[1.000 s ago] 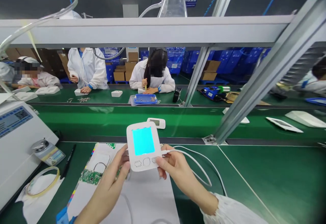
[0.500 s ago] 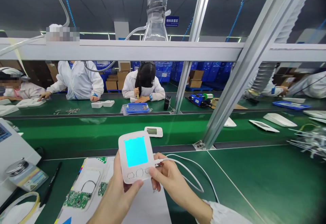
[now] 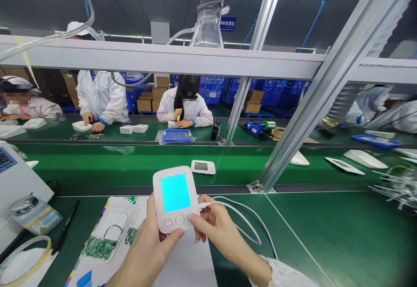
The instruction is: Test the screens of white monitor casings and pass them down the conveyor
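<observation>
A white handheld device (image 3: pixel 176 198) with a lit cyan screen and three buttons below it is held upright in front of me. My left hand (image 3: pixel 153 245) grips its lower left side, thumb along the bottom edge. My right hand (image 3: pixel 213 226) pinches its lower right corner, where a white cable (image 3: pixel 247 217) plugs in and loops away over the green mat to the right.
A white sheet (image 3: pixel 185 263) lies under my hands, with green circuit boards (image 3: pixel 99 247) in a tray at the left. A black pen (image 3: pixel 65 232), a tape ring (image 3: pixel 24 258) and a white machine (image 3: pixel 16 178) stand left. Another white device (image 3: pixel 203 166) rides the conveyor; workers sit beyond.
The view tilted up and swung slightly, and the device sits a little lower in view than a second ago. Both hands keep the same grip; a worker across shifted white housings.
</observation>
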Tool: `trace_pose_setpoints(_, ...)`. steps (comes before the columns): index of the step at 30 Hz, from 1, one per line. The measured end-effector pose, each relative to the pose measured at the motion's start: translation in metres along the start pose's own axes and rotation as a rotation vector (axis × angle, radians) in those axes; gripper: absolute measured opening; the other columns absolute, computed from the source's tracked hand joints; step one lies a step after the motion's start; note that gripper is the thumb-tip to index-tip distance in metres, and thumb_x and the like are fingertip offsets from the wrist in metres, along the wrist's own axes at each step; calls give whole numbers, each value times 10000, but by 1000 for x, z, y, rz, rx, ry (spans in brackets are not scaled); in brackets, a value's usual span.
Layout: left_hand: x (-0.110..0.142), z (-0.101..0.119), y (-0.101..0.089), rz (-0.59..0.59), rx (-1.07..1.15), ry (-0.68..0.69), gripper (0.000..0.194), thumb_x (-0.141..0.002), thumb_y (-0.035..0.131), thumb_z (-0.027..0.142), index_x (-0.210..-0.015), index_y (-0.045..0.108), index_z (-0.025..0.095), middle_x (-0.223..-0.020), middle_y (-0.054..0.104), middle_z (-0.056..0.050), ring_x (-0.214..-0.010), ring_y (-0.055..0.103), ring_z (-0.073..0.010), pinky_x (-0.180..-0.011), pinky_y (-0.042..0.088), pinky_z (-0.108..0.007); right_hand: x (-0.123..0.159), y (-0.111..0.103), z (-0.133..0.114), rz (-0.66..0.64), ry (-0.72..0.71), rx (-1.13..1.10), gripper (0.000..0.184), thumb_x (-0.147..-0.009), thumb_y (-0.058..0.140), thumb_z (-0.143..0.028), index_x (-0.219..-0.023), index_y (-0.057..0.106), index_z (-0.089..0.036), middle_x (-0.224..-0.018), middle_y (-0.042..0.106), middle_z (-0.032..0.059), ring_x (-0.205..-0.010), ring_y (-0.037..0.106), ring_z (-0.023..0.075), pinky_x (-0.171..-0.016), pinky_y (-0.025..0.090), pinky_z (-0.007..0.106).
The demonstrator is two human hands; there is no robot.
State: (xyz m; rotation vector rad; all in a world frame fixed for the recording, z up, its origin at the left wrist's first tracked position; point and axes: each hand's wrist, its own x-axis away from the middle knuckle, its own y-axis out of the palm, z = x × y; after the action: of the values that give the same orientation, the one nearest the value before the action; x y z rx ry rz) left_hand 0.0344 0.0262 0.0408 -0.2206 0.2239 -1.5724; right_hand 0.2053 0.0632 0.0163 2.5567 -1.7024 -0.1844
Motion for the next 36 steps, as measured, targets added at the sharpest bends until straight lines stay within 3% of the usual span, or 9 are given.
trace_pose_setpoints(13,1,-2,0,-18,-37,-4,609,-792,596,379,-1306,290,267,-1028,720,-31,-883,637,-256,-718,475,-338,2,3,0,30,1,-11,504,-755,735,-604,-783,440,-196,-556,483,-78,-445,480,76,-429,354,182)
trace_pose_setpoints(18,2,-1,2,4,-19,-8,576,-780,587,376,-1275,318,253,-943,720,-17,-779,647,-240,-684,452,-325,4,7,-4,89,-41,-13,504,-736,754,-591,-721,460,-182,-680,462,-59,-448,457,47,-416,349,178)
trace_pose_setpoints(25,3,-1,1,-21,-42,-4,576,-802,580,401,-1280,292,259,-965,706,-25,-786,621,-229,-674,448,-319,5,9,-6,109,-12,-15,530,-704,769,-609,-723,444,-191,-626,466,-70,-437,448,52,-406,330,176)
trace_pose_setpoints(36,-3,-3,-1,29,-68,35,507,-862,546,460,-1271,331,251,-1079,729,-73,-842,703,-270,-667,502,-352,3,5,2,34,-16,19,512,-766,712,-628,-802,482,-173,-680,465,-49,-455,480,67,-419,346,191)
